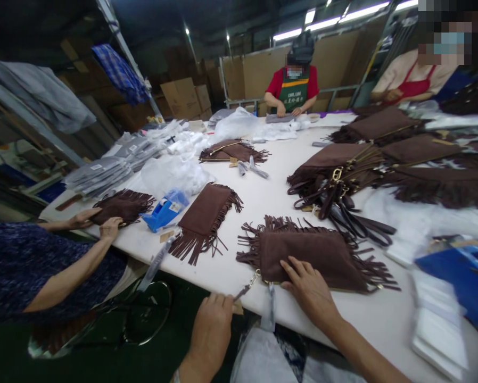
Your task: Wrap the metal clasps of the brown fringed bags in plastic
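A brown fringed clutch bag [303,250] lies flat on the white table in front of me. My right hand [311,292] rests on its near edge, palm down with the fingers apart. My left hand [213,327] is closed at the table edge on a strap [245,290] that runs to a gold-coloured clasp [257,273] at the bag's near left corner. A small tan tag [238,307] shows beside the left fingers. Between my hands, a plastic-wrapped piece [269,308] hangs from the bag over the table edge.
A second fringed bag [205,207] and a blue tape dispenser [165,210] lie to the left. Brown bags with straps [335,159] are piled at right, near a white stack [438,324]. A co-worker's hands [109,226] touch another bag; two people stand across the table.
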The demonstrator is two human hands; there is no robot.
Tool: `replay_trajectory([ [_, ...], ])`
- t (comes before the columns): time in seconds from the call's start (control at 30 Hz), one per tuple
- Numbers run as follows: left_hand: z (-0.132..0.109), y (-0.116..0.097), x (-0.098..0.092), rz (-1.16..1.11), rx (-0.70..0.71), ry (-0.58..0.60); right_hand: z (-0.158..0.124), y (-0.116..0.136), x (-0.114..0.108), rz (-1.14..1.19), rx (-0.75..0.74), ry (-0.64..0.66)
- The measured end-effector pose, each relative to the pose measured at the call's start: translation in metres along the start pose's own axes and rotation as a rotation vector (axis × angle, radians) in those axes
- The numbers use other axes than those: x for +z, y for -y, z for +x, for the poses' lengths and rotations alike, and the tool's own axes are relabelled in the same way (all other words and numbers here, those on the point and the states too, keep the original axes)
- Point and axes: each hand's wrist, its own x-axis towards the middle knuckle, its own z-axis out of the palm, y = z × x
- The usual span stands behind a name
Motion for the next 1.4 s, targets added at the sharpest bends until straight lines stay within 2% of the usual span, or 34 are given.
replay_trajectory([
  [0.1, -0.015, -0.006, 0.025, -0.432, -0.112, 0.181, -0.002, 0.003, -0.008, 0.046, 0.012, 0.019],
  [0.13, -0.017, -0.007, 0.032, -0.513, -0.136, 0.196, -0.004, 0.005, -0.011, 0.062, 0.026, 0.014],
  [0.17, -0.018, -0.007, 0.036, -0.549, -0.158, 0.158, -0.007, 0.008, -0.013, 0.078, 0.039, 0.005],
  [0.27, -0.009, -0.009, 0.039, -0.429, -0.164, -0.099, -0.019, 0.02, -0.018, 0.139, 0.036, -0.041],
  [0.3, -0.005, -0.01, 0.039, -0.349, -0.141, -0.149, -0.023, 0.024, -0.018, 0.163, 0.019, -0.046],
  [0.47, 0.01, -0.025, 0.054, -0.025, 0.04, -0.174, -0.032, 0.029, -0.009, 0.266, -0.039, -0.025],
  [0.57, 0.008, -0.034, 0.068, -0.034, 0.075, -0.251, -0.029, 0.025, -0.005, 0.306, -0.04, -0.018],
  [0.67, 0.006, -0.037, 0.076, -0.135, 0.047, -0.285, -0.028, 0.025, -0.011, 0.336, -0.028, -0.019],
  [0.77, 0.006, -0.037, 0.073, -0.267, 0.002, -0.263, -0.043, 0.037, -0.025, 0.401, 0.051, -0.03],
  [0.87, 0.009, -0.032, 0.062, -0.512, -0.125, -0.187, -0.077, 0.055, -0.028, 0.57, 0.205, 0.125],
  [0.97, 0.011, -0.025, 0.048, -0.779, -0.273, -0.046, -0.11, 0.075, -0.008, 0.824, 0.377, 0.364],
  [1.03, 0.011, -0.02, 0.041, -0.827, -0.312, 0.039, -0.119, 0.089, 0.014, 1.023, 0.5, 0.439],
  [1.1, 0.011, -0.015, 0.036, -0.779, -0.309, 0.078, -0.112, 0.105, 0.034, 1.238, 0.633, 0.469],
  [1.17, 0.012, -0.009, 0.032, -0.721, -0.294, 0.077, -0.095, 0.121, 0.044, 1.453, 0.701, 0.507],
  [1.27, 0.015, -0.001, 0.025, -0.699, -0.299, 0.078, -0.067, 0.144, 0.041, 1.649, 0.744, 0.548],
  [1.37, 0.02, 0.003, 0.019, -0.766, -0.339, 0.152, -0.051, 0.162, 0.031, 1.746, 0.852, 0.627],
  [1.4, 0.021, 0.003, 0.018, -0.778, -0.348, 0.18, -0.05, 0.166, 0.028, 1.792, 0.844, 0.663],
])
